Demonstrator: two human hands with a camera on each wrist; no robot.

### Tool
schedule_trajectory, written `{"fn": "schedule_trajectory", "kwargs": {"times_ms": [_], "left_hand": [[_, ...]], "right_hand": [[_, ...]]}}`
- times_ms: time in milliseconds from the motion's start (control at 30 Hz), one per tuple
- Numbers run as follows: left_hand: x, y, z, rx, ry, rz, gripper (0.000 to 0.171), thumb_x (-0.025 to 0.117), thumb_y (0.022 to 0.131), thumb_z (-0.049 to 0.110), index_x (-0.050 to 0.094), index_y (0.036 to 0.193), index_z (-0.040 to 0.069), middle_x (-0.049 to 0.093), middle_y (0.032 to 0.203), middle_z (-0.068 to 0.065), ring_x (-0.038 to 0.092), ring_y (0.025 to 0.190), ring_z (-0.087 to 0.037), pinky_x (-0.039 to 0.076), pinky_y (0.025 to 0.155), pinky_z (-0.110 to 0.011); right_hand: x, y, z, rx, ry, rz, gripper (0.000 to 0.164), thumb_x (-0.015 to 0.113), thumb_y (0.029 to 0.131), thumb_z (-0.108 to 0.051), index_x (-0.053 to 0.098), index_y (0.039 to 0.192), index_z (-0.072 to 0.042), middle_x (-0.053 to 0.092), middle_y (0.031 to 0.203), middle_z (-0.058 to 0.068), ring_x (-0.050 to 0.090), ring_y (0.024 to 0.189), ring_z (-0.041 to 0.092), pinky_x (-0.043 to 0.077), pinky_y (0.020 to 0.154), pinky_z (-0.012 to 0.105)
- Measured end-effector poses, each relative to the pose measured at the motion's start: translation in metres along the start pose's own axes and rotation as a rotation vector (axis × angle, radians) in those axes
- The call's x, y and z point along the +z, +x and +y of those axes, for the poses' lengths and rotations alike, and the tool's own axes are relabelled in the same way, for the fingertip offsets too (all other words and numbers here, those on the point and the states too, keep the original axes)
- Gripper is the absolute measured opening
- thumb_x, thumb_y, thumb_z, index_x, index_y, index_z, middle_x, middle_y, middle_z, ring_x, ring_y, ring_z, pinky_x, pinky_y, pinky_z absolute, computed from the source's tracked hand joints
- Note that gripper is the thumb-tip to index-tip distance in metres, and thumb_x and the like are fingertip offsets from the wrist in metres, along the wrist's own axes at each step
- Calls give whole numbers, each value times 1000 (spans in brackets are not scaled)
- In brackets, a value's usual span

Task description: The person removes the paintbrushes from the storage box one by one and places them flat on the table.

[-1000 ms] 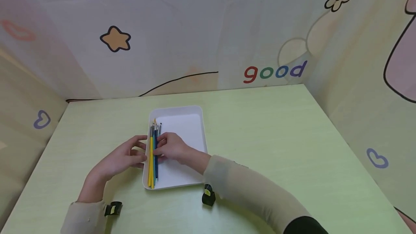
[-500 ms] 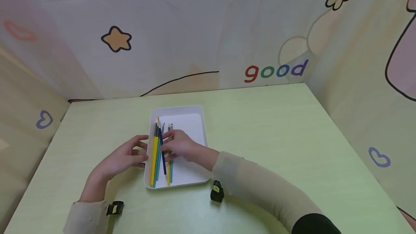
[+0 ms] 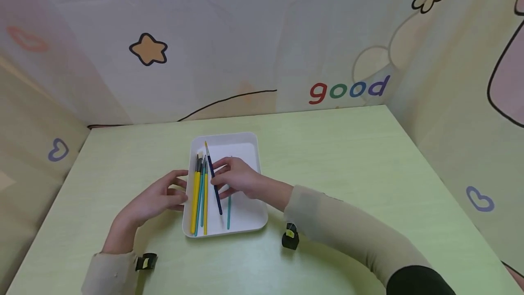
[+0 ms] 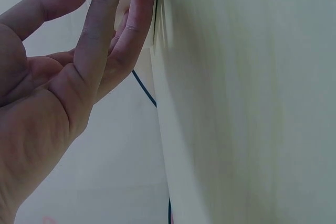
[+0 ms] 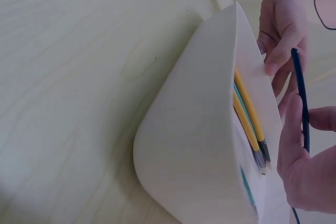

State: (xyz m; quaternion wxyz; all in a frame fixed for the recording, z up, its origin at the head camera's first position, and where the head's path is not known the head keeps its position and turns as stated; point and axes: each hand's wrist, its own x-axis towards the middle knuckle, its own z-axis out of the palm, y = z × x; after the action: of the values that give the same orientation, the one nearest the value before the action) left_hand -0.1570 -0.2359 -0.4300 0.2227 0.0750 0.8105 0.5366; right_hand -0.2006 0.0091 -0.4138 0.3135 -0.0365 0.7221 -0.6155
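My right hand (image 3: 239,177) pinches a dark blue paintbrush (image 3: 218,197) between thumb and fingers, tilted over the white tray (image 3: 250,218). In the right wrist view that paintbrush (image 5: 299,74) is held above the tray's rim. Along the tray's left side lie several brushes, among them a thick yellow brush (image 3: 193,208), a teal brush (image 3: 202,204) and a slim yellow brush (image 3: 206,211). Another teal brush (image 3: 229,215) lies apart, partly hidden under my right hand. My left hand (image 3: 155,198) touches the tray's left wall with its extended fingers.
The tray stands on a pale green table (image 3: 327,172), towards its left half. Printed cloth walls (image 3: 221,49) rise behind and beside the table. Each wrist carries a small black camera mount, like the one (image 3: 290,238) under my right sleeve.
My right hand has moved right and lifted the dark blue brush from the bunch. The slim yellow brush now lies with the left group, and one teal brush lies farther right.
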Motion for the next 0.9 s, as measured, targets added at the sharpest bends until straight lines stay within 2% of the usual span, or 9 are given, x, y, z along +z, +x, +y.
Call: {"fn": "schedule_trajectory", "kwargs": {"times_ms": [333,500,900], "left_hand": [[1,1,-1,-12,4,6,67,65,100,10,30,157,3,45,137,-23,60,111,-33,61,86,-40],[0,0,-2,7,-9,5,65,63,100,8,30,156,2,46,136,-24,61,109,-34,61,85,-40],[1,-1,2,8,3,6,66,64,100,9,30,156,2,46,136,-23,60,110,-34,61,86,-41]], "right_hand": [[-18,-12,-1,-35,25,-12,44,68,97,-4,52,138,-1,63,114,14,69,100,31,63,70,36],[-26,-19,-2,-48,19,-7,47,70,97,-7,51,140,-3,62,118,14,68,105,34,63,72,37],[-43,-36,-4,-73,26,35,46,68,96,-2,50,138,-1,57,119,17,65,93,24,63,70,37]]}}
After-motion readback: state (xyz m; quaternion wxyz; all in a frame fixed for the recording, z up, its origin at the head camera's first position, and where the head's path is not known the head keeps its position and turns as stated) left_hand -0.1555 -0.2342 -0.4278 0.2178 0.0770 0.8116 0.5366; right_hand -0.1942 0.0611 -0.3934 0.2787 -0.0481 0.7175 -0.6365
